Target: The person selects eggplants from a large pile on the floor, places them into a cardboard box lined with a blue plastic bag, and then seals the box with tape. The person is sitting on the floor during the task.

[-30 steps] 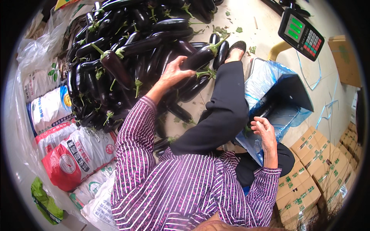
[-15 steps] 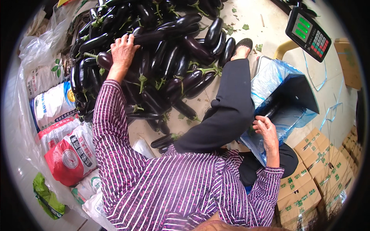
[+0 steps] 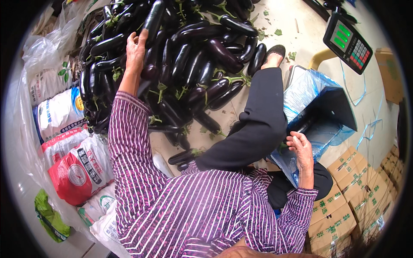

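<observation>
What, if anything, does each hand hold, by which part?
Left hand: a long, glossy, black eggplant, by its near end. Right hand: whether it grips the open blue plastic bag cannot be told.

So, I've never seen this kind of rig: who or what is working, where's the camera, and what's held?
No robot: this is a person working bare-handed. The wide, bent view comes from a head-worn camera looking down. A large pile of eggplants lies on the floor, with packed sacks to its left. The left hand touches the end of one eggplant; whether it grips firmly is unclear. The right hand is at the edge of an open blue plastic bag, fingers curled. A scale display stands at upper right.
</observation>
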{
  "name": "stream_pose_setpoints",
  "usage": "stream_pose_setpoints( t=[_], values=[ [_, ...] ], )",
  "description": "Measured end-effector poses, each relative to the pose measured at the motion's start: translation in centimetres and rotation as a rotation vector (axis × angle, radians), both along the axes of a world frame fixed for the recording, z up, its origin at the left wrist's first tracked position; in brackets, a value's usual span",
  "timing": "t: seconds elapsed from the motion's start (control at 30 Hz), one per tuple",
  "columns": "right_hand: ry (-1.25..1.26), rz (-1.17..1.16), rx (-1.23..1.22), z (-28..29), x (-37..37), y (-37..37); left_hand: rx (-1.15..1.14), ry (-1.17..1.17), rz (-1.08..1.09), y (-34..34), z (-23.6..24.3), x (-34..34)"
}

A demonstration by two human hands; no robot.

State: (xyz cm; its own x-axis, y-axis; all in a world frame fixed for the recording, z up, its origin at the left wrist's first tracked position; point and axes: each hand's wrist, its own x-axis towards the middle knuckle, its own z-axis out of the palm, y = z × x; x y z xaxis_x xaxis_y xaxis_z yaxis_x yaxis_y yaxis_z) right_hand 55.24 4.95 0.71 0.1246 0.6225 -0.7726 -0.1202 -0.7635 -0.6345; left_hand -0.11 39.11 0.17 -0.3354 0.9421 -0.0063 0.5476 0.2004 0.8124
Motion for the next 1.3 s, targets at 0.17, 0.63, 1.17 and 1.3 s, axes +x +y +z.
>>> stream_pose_setpoints(
  t=[0.17, 0.63, 1.17, 1.3],
  values=[
    [-0.021, 0.006, 0.004, -0.3, 0.0, -0.5, 0.101, 0.516, -0.611, -7.4, 5.3, 0.3],
    [-0.045, 0.037, -0.007, -0.6, 0.1, -0.4, 0.476, 1.090, -0.195, -4.4, 5.0, -1.0],
    [-0.067, 0.074, -0.034, -0.9, 0.2, -1.0, -0.025, -0.224, -0.124, -2.7, 1.7, -3.2],
    [-0.071, 0.057, -0.034, -1.2, 0.4, -1.3, 0.131, -0.277, 0.051, -5.8, 3.5, -8.6]
  ],
)
